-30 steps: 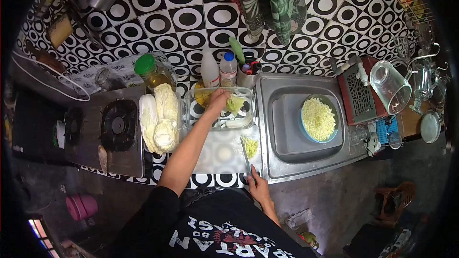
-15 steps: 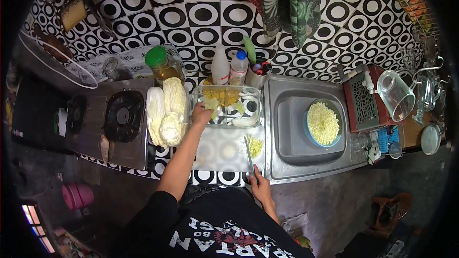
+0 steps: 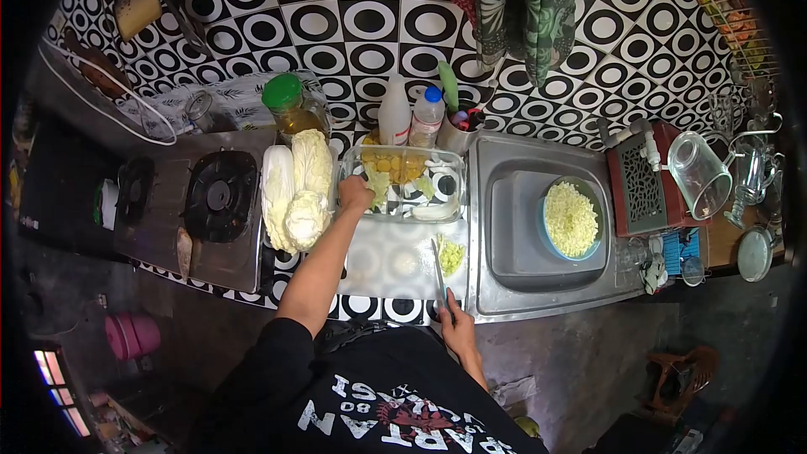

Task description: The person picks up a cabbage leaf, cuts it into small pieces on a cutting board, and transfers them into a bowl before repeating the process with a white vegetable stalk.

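My left hand [image 3: 356, 194] is at the left end of a clear glass dish [image 3: 403, 220], its fingers curled down; whatever they hold is hidden. Right beside the fingers, pale green cabbage leaf pieces [image 3: 378, 188] lie in the dish. Another leaf piece [image 3: 424, 187] and white pieces [image 3: 434, 212] are in its right part. My right hand [image 3: 458, 328] is closed round the handle of a knife [image 3: 439, 267], whose blade points away from me over a translucent cutting board [image 3: 382, 262]. Chopped cabbage [image 3: 451, 257] lies just right of the blade.
Whole napa cabbages [image 3: 308, 193] lie left of the dish, near a gas stove [image 3: 223, 193]. Bottles [image 3: 393, 111] and a green-lidded jar [image 3: 286, 101] stand behind. To the right, a bowl of chopped cabbage [image 3: 572, 220] sits in the metal sink [image 3: 513, 286].
My left hand has drawn slightly left of the leaf pieces, its fingers bent further down. My right hand and the knife keep their place. The whole view has shifted a little.
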`<control>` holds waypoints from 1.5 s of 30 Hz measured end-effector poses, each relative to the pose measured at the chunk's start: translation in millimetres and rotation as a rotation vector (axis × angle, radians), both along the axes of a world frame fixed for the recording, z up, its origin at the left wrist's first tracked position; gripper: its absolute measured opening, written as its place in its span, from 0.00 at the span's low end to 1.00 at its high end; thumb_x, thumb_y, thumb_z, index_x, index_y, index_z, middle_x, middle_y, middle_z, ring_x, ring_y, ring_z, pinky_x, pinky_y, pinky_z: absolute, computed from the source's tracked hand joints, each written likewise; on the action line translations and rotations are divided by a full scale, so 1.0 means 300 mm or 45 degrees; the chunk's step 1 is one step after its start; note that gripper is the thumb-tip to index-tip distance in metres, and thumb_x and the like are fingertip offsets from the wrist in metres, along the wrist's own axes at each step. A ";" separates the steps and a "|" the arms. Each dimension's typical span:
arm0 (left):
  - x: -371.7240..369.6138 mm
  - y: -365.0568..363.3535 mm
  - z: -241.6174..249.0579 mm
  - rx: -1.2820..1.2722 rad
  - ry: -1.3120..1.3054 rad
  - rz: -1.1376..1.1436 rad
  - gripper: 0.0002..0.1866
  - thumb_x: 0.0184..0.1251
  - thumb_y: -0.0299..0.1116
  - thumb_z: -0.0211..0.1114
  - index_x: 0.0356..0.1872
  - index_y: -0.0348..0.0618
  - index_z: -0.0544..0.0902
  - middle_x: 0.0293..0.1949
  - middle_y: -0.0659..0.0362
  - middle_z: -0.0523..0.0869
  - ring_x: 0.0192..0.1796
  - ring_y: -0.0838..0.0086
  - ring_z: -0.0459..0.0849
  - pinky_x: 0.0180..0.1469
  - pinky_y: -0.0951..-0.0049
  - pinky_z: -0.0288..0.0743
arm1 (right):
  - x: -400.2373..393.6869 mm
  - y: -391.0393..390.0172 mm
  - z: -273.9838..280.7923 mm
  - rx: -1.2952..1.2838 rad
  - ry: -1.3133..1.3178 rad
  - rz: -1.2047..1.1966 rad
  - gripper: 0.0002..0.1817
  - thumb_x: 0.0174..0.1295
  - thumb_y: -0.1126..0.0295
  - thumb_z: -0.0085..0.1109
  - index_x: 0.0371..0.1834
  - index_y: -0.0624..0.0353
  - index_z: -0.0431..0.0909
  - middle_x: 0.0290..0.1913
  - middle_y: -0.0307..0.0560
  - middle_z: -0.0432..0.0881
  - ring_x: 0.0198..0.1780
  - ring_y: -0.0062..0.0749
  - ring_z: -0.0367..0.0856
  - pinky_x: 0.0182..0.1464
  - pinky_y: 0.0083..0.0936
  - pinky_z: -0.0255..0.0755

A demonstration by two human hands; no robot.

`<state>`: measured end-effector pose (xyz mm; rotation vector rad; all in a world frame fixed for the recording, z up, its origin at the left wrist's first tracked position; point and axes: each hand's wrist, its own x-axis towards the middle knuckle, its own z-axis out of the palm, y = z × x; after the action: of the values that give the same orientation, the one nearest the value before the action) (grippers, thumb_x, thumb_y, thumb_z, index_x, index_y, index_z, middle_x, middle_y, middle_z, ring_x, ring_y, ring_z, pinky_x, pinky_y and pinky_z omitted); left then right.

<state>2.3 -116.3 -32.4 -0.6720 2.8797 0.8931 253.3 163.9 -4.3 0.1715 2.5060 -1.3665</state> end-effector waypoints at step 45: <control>-0.060 0.073 0.308 0.769 0.310 -0.059 0.17 0.46 0.29 0.72 0.41 0.41 0.83 0.29 0.59 0.84 0.32 0.75 0.81 0.39 0.75 0.75 | -0.159 -0.096 0.132 -0.375 0.008 -0.106 0.23 0.66 0.71 0.50 0.65 0.58 0.66 0.26 0.38 0.79 0.27 0.16 0.73 0.31 0.17 0.70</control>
<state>-15.8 -94.5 60.1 -0.4515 2.5547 1.8258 205.5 135.1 35.3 0.2110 2.2902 -1.7504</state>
